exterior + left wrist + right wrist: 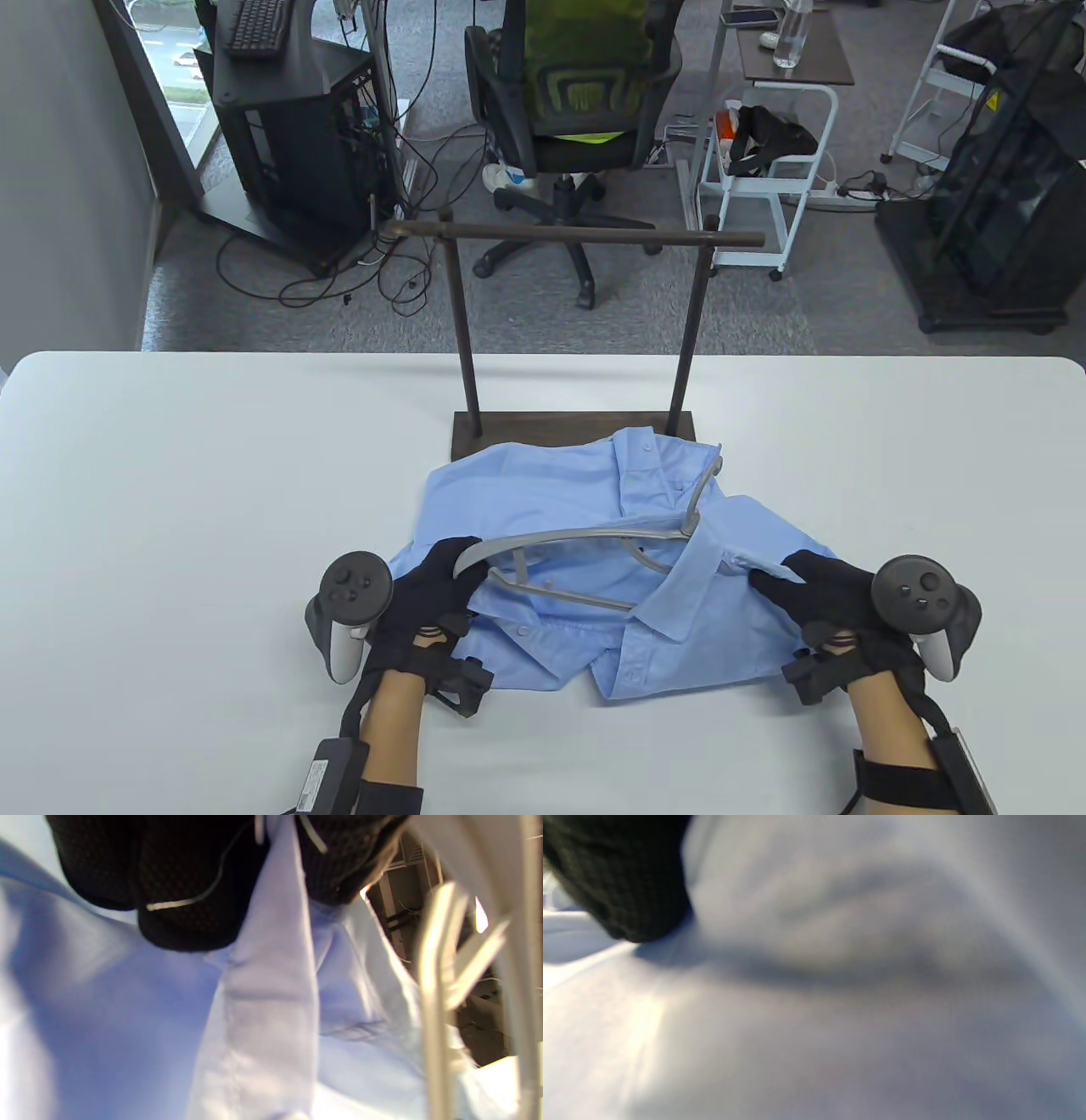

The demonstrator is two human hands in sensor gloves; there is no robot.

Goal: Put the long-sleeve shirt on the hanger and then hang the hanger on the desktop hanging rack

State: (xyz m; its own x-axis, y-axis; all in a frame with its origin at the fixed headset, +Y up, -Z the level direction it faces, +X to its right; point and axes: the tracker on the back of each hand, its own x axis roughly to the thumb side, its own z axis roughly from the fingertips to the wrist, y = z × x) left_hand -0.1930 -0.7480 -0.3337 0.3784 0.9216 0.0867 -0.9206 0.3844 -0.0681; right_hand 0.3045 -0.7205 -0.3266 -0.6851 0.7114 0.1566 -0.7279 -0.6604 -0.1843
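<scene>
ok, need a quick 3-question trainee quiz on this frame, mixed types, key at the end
1. True or false: the hanger already hangs on the rack.
2. Multiple choice: where does the hanger's hook end lie? A) over the rack's bar B) on the shirt, toward the rack's base C) off the table edge.
3. Short answer: what is each hand doing?

Key
1. False: it lies on the shirt on the table; the rack's bar is bare.
2. B.
3. The left hand grips shirt fabric at the hanger's near end, and the left wrist view shows cloth pinched between its fingers. The right hand holds the shirt's other side near the collar.
</scene>
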